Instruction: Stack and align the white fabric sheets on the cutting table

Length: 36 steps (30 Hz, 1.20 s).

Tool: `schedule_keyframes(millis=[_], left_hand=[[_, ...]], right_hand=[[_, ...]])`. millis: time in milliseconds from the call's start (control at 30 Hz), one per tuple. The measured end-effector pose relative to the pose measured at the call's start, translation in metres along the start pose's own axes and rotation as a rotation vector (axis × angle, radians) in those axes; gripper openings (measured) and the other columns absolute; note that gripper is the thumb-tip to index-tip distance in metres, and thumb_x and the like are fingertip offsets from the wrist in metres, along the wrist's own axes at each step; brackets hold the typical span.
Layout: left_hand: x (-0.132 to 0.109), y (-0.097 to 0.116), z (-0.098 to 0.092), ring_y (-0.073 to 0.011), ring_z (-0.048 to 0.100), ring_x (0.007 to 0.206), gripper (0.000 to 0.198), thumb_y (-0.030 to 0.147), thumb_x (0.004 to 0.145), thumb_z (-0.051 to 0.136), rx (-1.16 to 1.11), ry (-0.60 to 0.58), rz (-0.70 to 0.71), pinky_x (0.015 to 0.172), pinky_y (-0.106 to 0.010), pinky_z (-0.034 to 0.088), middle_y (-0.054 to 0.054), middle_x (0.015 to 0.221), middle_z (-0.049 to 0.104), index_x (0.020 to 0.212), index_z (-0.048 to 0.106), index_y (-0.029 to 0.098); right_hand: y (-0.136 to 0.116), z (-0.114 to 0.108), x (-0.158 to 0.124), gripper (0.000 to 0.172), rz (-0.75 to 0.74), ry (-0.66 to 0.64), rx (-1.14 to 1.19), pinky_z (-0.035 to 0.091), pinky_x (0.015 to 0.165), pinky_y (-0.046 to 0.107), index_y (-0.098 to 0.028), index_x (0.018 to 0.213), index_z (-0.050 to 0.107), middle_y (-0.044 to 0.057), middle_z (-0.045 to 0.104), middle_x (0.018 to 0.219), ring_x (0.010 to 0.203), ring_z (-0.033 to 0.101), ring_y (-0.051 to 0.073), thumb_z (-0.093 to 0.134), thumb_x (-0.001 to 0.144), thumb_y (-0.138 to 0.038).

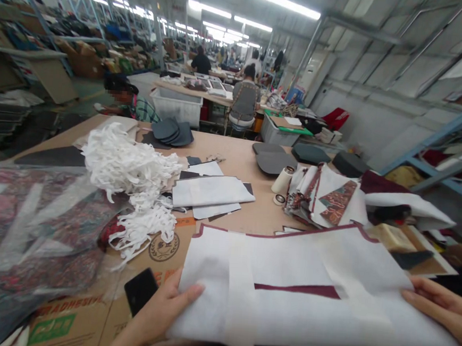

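A wide white fabric panel (288,260) with maroon edging spans the space in front of me. Two cream strips (241,296) run across it, and a maroon band shows through a gap between its folds. My left hand (177,296) grips the panel's left edge, thumb on top and fingers hidden beneath. At the right edge, my right hand (440,307) pinches the same panel between thumb and fingers. Close to my left wrist lies a black phone-like slab (141,289) on printed cardboard (124,314).
Tangled white strips (132,160) and plastic-wrapped patterned fabric (29,237) are on the left. Folded white pieces (213,193), dark grey pads (274,160), a thread cone (282,181) and a fabric stack (325,196) lie farther back. A person (128,98) is beyond the table.
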<state>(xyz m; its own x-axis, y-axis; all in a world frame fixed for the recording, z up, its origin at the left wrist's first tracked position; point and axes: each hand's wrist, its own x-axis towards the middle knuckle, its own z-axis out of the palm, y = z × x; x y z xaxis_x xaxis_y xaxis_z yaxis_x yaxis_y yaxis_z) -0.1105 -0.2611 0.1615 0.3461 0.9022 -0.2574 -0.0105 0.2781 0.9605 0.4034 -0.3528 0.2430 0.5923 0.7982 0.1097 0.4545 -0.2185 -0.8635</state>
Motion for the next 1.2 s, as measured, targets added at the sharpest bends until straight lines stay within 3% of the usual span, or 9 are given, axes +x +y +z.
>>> schedule_keyframes(millis=[100, 267, 400, 500, 567, 700, 867, 1000, 1200], left_hand=[[0.034, -0.024, 0.002, -0.0287, 0.057, 0.103, 0.05, 0.044, 0.065, 0.066, 0.09, 0.187, 0.107, 0.091, -0.039, 0.045, -0.009, 0.109, 0.065, 0.107, 0.061, 0.017], [0.114, -0.097, -0.015, -0.0292, 0.056, 0.105, 0.044, 0.038, 0.068, 0.058, 0.272, 0.334, 0.099, 0.097, -0.043, 0.04, -0.014, 0.108, 0.064, 0.101, 0.06, 0.011], [0.136, -0.137, -0.037, -0.0278, 0.049, 0.115, 0.047, 0.024, 0.067, 0.054, 0.524, 0.435, 0.081, 0.102, -0.043, 0.034, -0.013, 0.117, 0.059, 0.112, 0.054, 0.011], [0.14, -0.136, -0.04, -0.0282, 0.041, 0.123, 0.056, 0.019, 0.072, 0.05, 0.811, 0.628, 0.115, 0.103, -0.045, 0.031, -0.015, 0.13, 0.047, 0.127, 0.041, 0.012], [0.152, -0.126, -0.026, -0.0307, 0.039, 0.124, 0.052, 0.019, 0.077, 0.047, 1.028, 0.672, 0.152, 0.102, -0.049, 0.03, -0.017, 0.132, 0.044, 0.127, 0.041, 0.013], [0.214, -0.113, 0.04, -0.0264, 0.045, 0.117, 0.037, 0.013, 0.079, 0.044, 1.191, 0.257, 0.291, 0.1, -0.043, 0.034, -0.013, 0.122, 0.054, 0.114, 0.055, 0.017], [0.305, -0.116, 0.133, -0.0233, 0.043, 0.118, 0.035, 0.014, 0.087, 0.035, 1.218, -0.16, 0.514, 0.099, -0.039, 0.033, -0.012, 0.128, 0.05, 0.119, 0.05, 0.015], [0.344, -0.109, 0.172, -0.0235, 0.045, 0.109, 0.032, 0.016, 0.09, 0.033, 1.349, -0.263, 0.624, 0.091, -0.038, 0.037, -0.011, 0.12, 0.053, 0.116, 0.05, 0.014], [0.36, -0.097, 0.184, -0.0226, 0.047, 0.094, 0.028, 0.018, 0.09, 0.033, 1.483, -0.244, 0.661, 0.079, -0.036, 0.038, -0.01, 0.103, 0.056, 0.107, 0.055, 0.015]], right_hand=[[0.007, 0.044, 0.03, 0.025, 0.129, -0.26, 0.078, 0.049, 0.054, 0.035, -0.026, 0.076, 0.07, 0.015, 0.067, 0.082, 0.066, 0.063, 0.027, 0.075, 0.053, -0.034], [0.041, 0.186, 0.084, 0.029, 0.154, -0.567, 0.098, 0.049, 0.072, 0.037, -0.016, 0.083, 0.065, 0.006, 0.068, 0.081, 0.076, 0.061, 0.024, 0.058, 0.057, -0.026], [0.091, 0.264, 0.113, 0.024, 0.053, -0.563, -0.132, 0.044, 0.08, 0.032, -0.016, 0.074, 0.062, 0.003, 0.067, 0.079, 0.082, 0.058, 0.021, 0.047, 0.055, -0.013], [0.115, 0.291, 0.13, 0.019, 0.017, -0.487, -0.325, 0.042, 0.081, 0.031, -0.017, 0.074, 0.062, 0.003, 0.066, 0.08, 0.083, 0.058, 0.02, 0.049, 0.061, -0.013], [0.121, 0.303, 0.138, 0.018, 0.018, -0.425, -0.369, 0.043, 0.081, 0.031, -0.017, 0.081, 0.063, 0.006, 0.066, 0.085, 0.086, 0.059, 0.022, 0.052, 0.067, -0.018], [0.123, 0.33, 0.148, 0.022, -0.025, -0.288, -0.388, 0.043, 0.079, 0.032, -0.016, 0.091, 0.063, 0.009, 0.065, 0.088, 0.088, 0.059, 0.024, 0.051, 0.074, -0.023], [0.131, 0.349, 0.152, 0.022, -0.128, -0.19, -0.425, 0.042, 0.082, 0.033, -0.015, 0.09, 0.063, 0.011, 0.064, 0.091, 0.088, 0.057, 0.023, 0.046, 0.077, -0.02], [0.138, 0.351, 0.148, 0.023, -0.184, -0.162, -0.457, 0.039, 0.084, 0.033, -0.014, 0.092, 0.062, 0.011, 0.063, 0.092, 0.09, 0.054, 0.023, 0.042, 0.081, -0.019], [0.146, 0.352, 0.137, 0.027, -0.337, -0.111, -0.538, 0.037, 0.082, 0.033, -0.013, 0.098, 0.063, 0.011, 0.06, 0.091, 0.089, 0.05, 0.023, 0.039, 0.087, -0.019]])
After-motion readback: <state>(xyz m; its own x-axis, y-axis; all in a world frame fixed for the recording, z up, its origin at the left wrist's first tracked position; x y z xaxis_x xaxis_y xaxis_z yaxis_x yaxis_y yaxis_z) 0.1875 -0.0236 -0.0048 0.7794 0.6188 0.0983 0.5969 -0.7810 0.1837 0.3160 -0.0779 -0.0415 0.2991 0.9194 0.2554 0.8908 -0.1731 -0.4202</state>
